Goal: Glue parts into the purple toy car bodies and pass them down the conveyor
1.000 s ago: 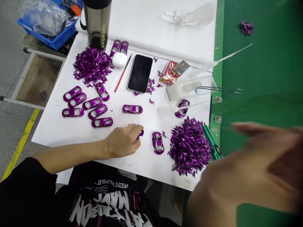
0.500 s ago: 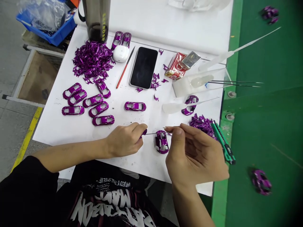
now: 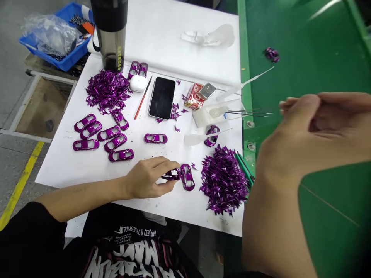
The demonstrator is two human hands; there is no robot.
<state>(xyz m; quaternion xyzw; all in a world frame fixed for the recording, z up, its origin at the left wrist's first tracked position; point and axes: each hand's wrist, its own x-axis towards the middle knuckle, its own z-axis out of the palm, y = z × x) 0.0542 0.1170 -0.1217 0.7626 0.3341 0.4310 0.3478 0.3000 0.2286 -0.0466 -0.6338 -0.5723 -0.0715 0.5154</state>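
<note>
My left hand (image 3: pixel 149 177) rests on the white board (image 3: pixel 87 170) and pinches a purple toy car body (image 3: pixel 171 175) between thumb and fingers. Another purple car body (image 3: pixel 187 177) lies right beside it. My right hand (image 3: pixel 313 131) is raised over the green surface at the right, blurred by motion, with its fingers drawn together; what they hold cannot be made out. A heap of purple scraps (image 3: pixel 224 179) lies between the two hands, with a green utility knife (image 3: pixel 243 168) at its right edge.
Several finished purple car bodies (image 3: pixel 101 137) lie in a group at the left. A second scrap heap (image 3: pixel 108 88), a dark bottle (image 3: pixel 110 34), a white earbud case (image 3: pixel 137 83), a phone (image 3: pixel 161 97), a red pencil (image 3: pixel 143 97), a red packet (image 3: pixel 194 96) and clear plastic pieces (image 3: pixel 214 112) stand further back. A blue bin (image 3: pixel 55 38) sits far left.
My right hand has lifted away from the car body by my left hand and swung up to the right over the green surface. My left hand still holds its purple part.
</note>
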